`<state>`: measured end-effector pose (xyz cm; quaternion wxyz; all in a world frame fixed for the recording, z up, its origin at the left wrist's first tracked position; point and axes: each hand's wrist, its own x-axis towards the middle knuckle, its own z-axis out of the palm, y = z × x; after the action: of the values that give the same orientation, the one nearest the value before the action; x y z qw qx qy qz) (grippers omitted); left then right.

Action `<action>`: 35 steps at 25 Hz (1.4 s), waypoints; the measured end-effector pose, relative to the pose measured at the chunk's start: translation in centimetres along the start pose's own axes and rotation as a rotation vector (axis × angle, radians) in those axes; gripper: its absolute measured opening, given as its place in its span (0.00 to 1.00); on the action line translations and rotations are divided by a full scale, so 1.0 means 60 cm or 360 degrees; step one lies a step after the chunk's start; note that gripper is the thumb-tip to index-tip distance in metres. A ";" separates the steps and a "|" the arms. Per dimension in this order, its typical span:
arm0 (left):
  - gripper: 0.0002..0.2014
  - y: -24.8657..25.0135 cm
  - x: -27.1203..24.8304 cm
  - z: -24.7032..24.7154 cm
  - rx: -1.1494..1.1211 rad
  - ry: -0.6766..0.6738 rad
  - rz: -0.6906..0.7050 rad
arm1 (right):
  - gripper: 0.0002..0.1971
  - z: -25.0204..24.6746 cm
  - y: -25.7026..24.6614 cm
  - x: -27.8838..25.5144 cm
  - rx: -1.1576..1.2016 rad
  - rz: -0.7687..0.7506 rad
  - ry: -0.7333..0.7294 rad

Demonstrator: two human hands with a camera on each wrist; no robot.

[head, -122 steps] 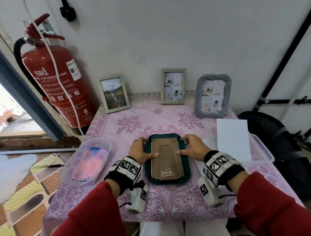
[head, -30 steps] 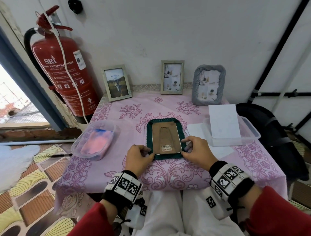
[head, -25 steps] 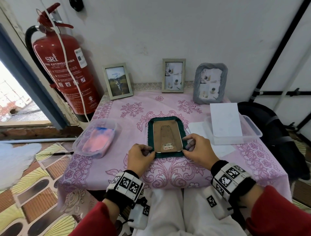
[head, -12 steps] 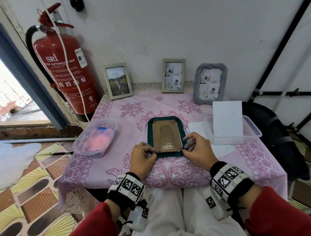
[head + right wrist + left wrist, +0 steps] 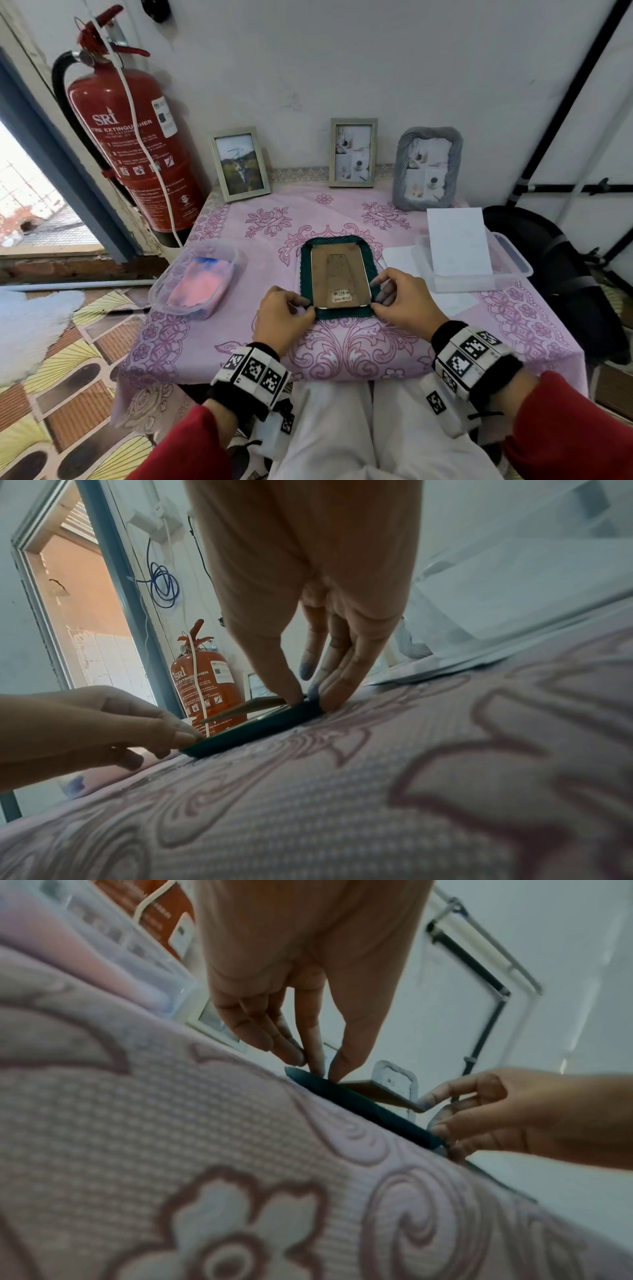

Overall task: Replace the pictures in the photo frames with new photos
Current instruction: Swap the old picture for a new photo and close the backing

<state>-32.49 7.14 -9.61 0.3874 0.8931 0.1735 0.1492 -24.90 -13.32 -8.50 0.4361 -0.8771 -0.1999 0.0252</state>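
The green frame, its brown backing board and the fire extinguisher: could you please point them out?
green frame [image 5: 306,270], head view, left border.
brown backing board [image 5: 339,274], head view, centre stand.
fire extinguisher [image 5: 137,147], head view, red body.

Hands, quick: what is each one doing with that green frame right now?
Left hand: pinching the near left corner of the brown backing board.
Right hand: pinching the near right corner, lifting it from the green frame.

tablecloth [image 5: 342,212]: pink, purple floral | face-down frame [image 5: 306,270]: dark green, brown backing | extinguisher [image 5: 137,147]: red | sleeves [image 5: 191,445]: red
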 end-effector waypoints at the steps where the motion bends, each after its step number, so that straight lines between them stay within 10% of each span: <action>1: 0.05 0.001 0.001 0.001 -0.0058 -0.0001 -0.0041 | 0.13 0.000 0.000 0.000 0.0006 -0.0006 0.0009; 35: 0.01 0.017 0.012 -0.027 0.0105 -0.0280 0.0179 | 0.18 -0.012 -0.015 0.010 -0.0092 -0.0042 -0.0181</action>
<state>-32.30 7.87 -7.69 0.3626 0.9233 0.0930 0.0860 -24.47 -13.15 -7.31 0.3988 -0.8837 -0.2365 0.0635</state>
